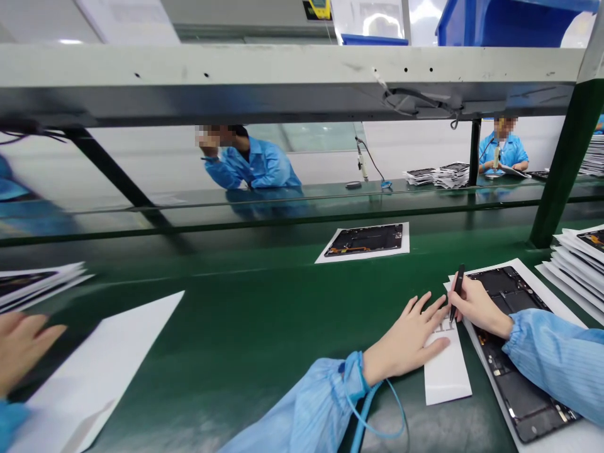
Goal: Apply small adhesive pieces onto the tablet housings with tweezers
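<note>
My left hand (410, 340) lies flat with fingers spread on a small white paper slip (446, 371) on the green belt. My right hand (479, 305) is closed round a black pen (456, 290), its tip touching the top of the slip where some marks show. Under my right wrist lies a black tablet back panel (519, 377) on a white sheet (561, 434). A blue wrist strap cord (372, 412) hangs from my left sleeve.
Another panel on a white sheet (363, 241) lies further along the belt. Stacks of sheeted panels sit at the right (578, 258) and left (33, 283). A co-worker's hand (21, 349) rests on a sheet at the left. Two people in blue work beyond the rail.
</note>
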A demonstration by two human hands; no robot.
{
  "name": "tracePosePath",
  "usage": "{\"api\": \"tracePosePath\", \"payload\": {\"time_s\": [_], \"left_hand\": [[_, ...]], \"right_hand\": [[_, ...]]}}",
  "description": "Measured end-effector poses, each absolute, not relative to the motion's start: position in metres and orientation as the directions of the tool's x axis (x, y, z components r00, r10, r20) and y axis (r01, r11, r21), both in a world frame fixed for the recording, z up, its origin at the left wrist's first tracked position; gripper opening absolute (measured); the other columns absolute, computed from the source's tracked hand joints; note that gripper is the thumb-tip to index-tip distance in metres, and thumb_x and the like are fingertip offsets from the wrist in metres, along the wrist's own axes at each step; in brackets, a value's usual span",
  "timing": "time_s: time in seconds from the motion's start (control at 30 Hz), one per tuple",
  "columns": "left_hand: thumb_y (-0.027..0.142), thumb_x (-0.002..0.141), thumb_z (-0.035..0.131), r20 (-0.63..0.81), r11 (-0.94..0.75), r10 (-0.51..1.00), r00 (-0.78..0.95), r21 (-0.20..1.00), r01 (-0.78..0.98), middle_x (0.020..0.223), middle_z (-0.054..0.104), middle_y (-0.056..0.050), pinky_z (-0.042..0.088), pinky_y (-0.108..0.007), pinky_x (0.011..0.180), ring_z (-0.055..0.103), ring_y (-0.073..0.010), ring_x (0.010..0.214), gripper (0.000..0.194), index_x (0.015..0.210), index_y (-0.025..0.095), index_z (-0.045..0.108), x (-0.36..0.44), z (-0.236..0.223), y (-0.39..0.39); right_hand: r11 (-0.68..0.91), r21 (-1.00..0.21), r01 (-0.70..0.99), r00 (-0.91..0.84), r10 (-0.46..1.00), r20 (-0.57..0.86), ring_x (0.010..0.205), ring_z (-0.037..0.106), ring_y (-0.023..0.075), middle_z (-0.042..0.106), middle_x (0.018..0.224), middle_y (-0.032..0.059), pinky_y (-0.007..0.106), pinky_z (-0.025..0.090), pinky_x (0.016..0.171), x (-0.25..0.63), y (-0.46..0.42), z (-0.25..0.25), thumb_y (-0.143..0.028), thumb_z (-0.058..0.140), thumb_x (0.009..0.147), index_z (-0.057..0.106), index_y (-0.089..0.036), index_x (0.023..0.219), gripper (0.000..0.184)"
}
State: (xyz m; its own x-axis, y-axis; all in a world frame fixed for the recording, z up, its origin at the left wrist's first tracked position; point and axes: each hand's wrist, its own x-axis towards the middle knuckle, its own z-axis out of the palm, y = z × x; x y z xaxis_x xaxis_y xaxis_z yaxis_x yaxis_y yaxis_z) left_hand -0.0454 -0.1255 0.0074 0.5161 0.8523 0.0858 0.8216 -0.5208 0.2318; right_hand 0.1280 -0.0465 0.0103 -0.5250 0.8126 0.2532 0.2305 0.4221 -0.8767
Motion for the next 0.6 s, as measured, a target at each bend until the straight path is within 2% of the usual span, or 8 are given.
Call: {"api": "tracePosePath", "payload": {"time_s": [0.2, 0.4, 0.6], "left_hand": [[0.044, 0.095, 0.041, 0.055, -0.506, 0.86, 0.507, 0.211, 0.836, 0.152, 0.029, -0.013, 0.021, -0.061, 0.11, 0.021, -0.0383, 0.141, 0.057, 0.146, 0.021, 0.031, -0.042, 0.009, -0.126], [0.043, 0.095, 0.043, 0.029, -0.488, 0.869, 0.494, 0.207, 0.848, 0.153, 0.028, -0.009, 0.02, -0.063, 0.11, 0.019, -0.0381, 0.141, 0.057, 0.147, 0.025, 0.028, -0.041, 0.011, -0.126], [0.045, 0.096, 0.038, -0.041, -0.457, 0.881, 0.471, 0.184, 0.87, 0.155, 0.022, -0.01, 0.018, -0.063, 0.111, 0.016, -0.0385, 0.142, 0.059, 0.148, 0.02, 0.025, -0.036, 0.018, -0.127]], "right_hand": [[0.396, -0.885, 0.246, -0.518, 0.825, 0.225, 0.036, 0.056, 0.0126, 0.052, 0.048, -0.0072, 0.02, 0.045, 0.037, 0.126, -0.045, 0.008, -0.01, 0.044, 0.082, 0.04, -0.022, 0.074, 0.015], [0.379, -0.88, 0.285, -0.504, 0.841, 0.198, 0.037, 0.054, 0.0088, 0.051, 0.05, -0.0098, 0.017, 0.044, 0.039, 0.127, -0.044, 0.01, -0.003, 0.049, 0.086, 0.043, -0.018, 0.075, 0.02], [0.36, -0.87, 0.338, -0.498, 0.852, 0.159, 0.036, 0.051, 0.0064, 0.048, 0.048, -0.0117, 0.015, 0.043, 0.039, 0.126, -0.045, 0.015, 0.001, 0.053, 0.089, 0.048, -0.014, 0.075, 0.021]]}}
